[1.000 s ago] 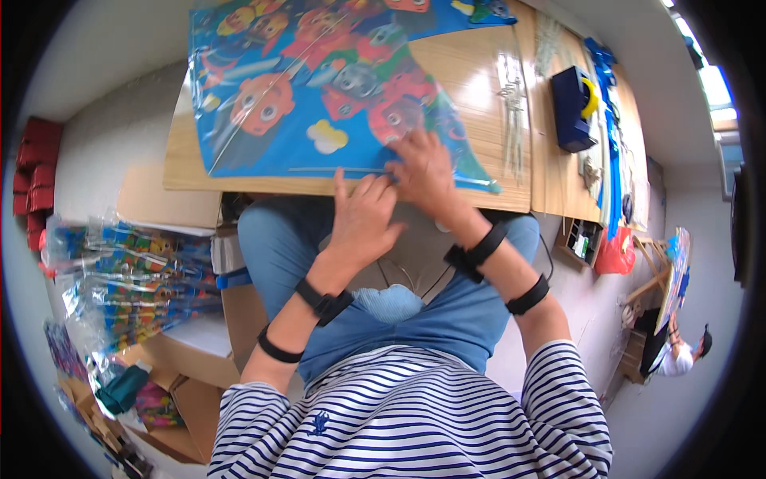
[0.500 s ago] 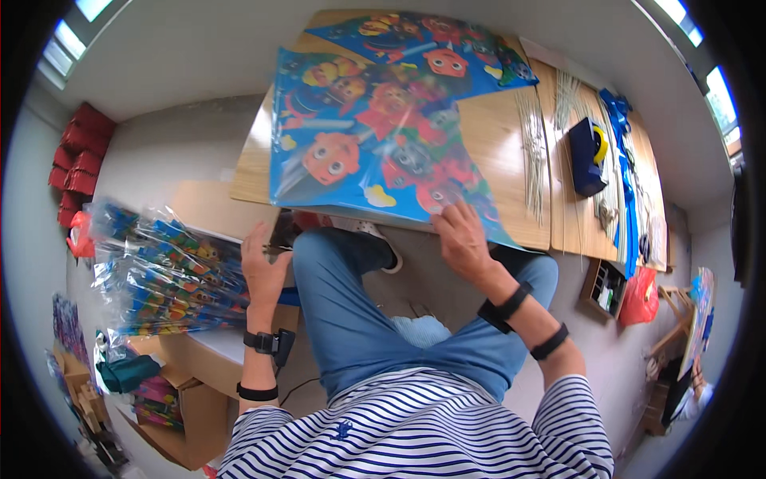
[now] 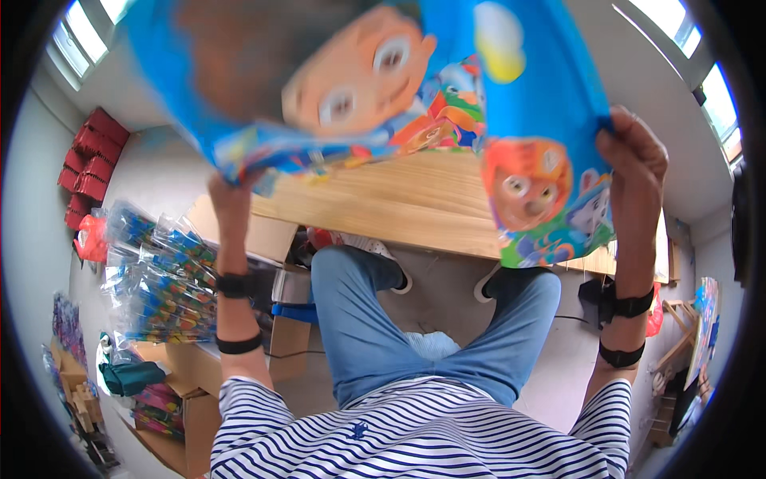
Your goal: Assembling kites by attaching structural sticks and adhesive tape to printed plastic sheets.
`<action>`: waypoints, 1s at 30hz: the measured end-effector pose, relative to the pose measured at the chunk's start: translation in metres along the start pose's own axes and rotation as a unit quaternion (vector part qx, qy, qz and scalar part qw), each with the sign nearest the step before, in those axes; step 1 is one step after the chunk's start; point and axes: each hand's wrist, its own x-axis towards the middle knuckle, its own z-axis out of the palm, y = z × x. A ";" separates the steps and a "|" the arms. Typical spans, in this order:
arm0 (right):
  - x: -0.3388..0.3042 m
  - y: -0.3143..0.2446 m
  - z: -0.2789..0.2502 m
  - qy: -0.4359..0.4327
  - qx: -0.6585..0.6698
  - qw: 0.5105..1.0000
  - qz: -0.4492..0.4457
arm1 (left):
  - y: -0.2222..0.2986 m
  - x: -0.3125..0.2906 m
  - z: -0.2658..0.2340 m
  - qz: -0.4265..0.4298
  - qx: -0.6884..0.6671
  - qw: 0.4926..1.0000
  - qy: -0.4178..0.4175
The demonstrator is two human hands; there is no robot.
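Note:
A large, thin blue sheet [image 3: 550,76] printed with cartoon characters hangs in the air in front of me, curved and partly smeared by motion. My left hand [image 3: 231,191] grips its lower left corner; the fingers are partly hidden and blurred. At the sheet's right edge, my right hand [image 3: 638,152] pinches it between thumb and fingers. Below and behind the sheet lies the wooden table [image 3: 375,191], much of whose top is hidden by the sheet.
Clear-wrapped colourful packs [image 3: 167,279] are piled to my left. Below them stand an open cardboard box [image 3: 199,423] and a dark green cloth [image 3: 132,375]. Red boxes [image 3: 92,168] are stacked by the far left wall. A wooden stand [image 3: 678,335] is at the right.
Both hands have risen and spread apart. The printed sheet, which lay over the table under my right hand, is now lifted and held between both. My left hand was empty before.

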 end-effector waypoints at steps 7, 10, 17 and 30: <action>0.029 0.130 -0.040 0.032 -0.015 0.988 0.149 | 0.007 0.137 -0.033 0.062 0.300 0.952 0.019; 0.019 0.196 -0.022 0.039 -0.012 0.966 0.256 | -0.042 0.162 -0.001 0.080 0.439 0.895 0.002; 0.008 0.310 -0.017 0.000 -0.066 0.961 0.269 | -0.147 0.160 0.069 -0.015 0.510 0.858 -0.053; 0.037 0.365 -0.018 -0.058 -0.386 0.904 0.174 | -0.182 0.119 0.054 0.084 0.463 0.880 -0.067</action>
